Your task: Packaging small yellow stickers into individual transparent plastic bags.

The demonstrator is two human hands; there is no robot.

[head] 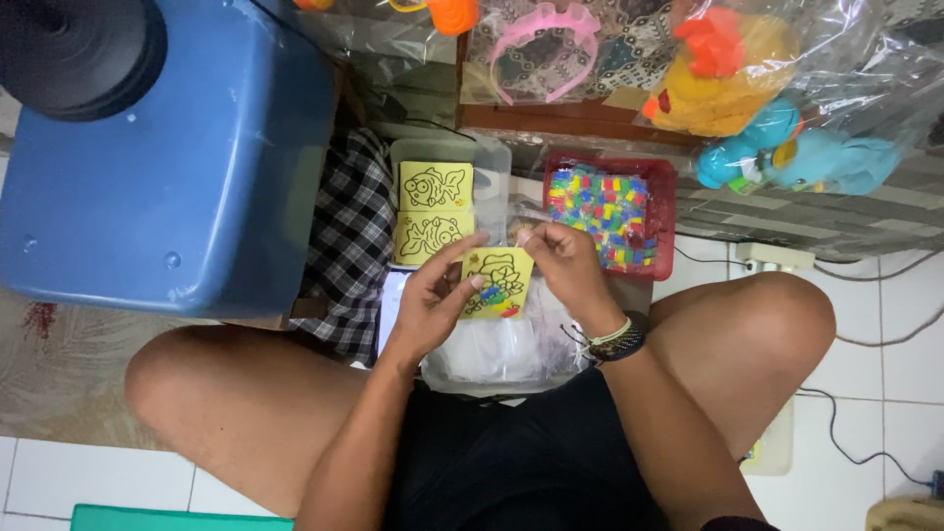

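A small yellow card [497, 283] with a black line drawing and a few coloured patches is gripped by my left hand [431, 301], thumb on its left edge. My right hand [563, 262] is at the card's top right corner, fingers pinched together above it; what they pinch is too small to tell. Both hands hover over a clear plastic bag [497, 349] in my lap. Two more yellow fish-drawing cards [434, 209] lie in a clear box [497, 162] just beyond my left hand. A red basket [665, 211] of small multicoloured packets stands beyond my right hand.
A large blue plastic tub [167, 177] stands at the left. A checked cloth [346, 246] lies beside it. Bagged plastic toys hang at the top: a yellow duck [718, 84], teal figures [806, 157], a pink headband [543, 39]. A white power strip [772, 258] and cables lie on the tiles at right.
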